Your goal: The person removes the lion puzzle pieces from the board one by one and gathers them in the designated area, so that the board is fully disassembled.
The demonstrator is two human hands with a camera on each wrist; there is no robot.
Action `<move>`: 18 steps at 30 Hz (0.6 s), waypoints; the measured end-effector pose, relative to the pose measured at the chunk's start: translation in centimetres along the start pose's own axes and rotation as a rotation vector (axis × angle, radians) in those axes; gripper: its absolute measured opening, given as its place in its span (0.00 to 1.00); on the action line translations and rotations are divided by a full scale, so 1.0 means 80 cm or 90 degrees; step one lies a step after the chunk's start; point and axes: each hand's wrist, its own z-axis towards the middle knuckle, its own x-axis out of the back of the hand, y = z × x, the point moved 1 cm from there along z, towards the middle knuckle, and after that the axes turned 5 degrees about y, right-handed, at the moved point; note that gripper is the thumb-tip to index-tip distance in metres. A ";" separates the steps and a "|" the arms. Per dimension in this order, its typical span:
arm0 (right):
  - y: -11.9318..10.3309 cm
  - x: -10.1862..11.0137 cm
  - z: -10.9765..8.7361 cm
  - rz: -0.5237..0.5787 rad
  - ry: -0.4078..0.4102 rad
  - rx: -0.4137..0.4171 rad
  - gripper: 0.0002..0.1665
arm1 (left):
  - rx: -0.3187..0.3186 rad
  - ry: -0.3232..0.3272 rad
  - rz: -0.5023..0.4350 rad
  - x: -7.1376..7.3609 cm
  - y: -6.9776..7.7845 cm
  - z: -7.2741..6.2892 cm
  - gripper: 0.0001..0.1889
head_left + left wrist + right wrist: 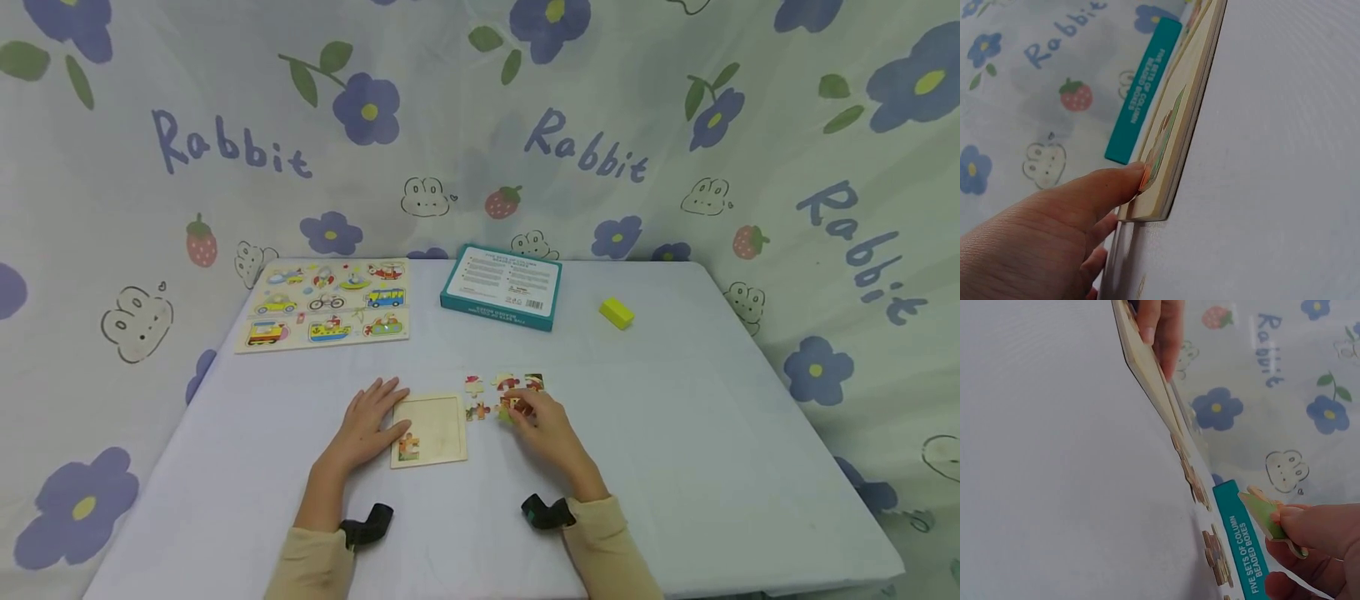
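Observation:
A square wooden puzzle tray (438,429) lies on the white table, with one jigsaw piece (409,448) in its near left corner. My left hand (367,425) rests along the tray's left edge, fingers extended. In the left wrist view, the thumb (1125,178) touches that corner piece. To the right of the tray, my right hand (551,429) pinches a green-faced jigsaw piece (1263,515) between thumb and fingers, raised off the table in the right wrist view. Several loose jigsaw pieces (474,385) lie between the tray and this hand, some partly hidden by its fingers.
A wooden board with vehicle pictures (327,302) lies at the back left. Behind the loose pieces is a teal and white box (501,287). A yellow block (617,313) sits at the back right. A printed curtain (450,125) hangs behind the table.

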 end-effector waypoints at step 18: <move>0.013 0.010 -0.004 -0.030 -0.071 -0.040 0.08 | 0.011 -0.013 -0.001 0.002 0.004 0.002 0.29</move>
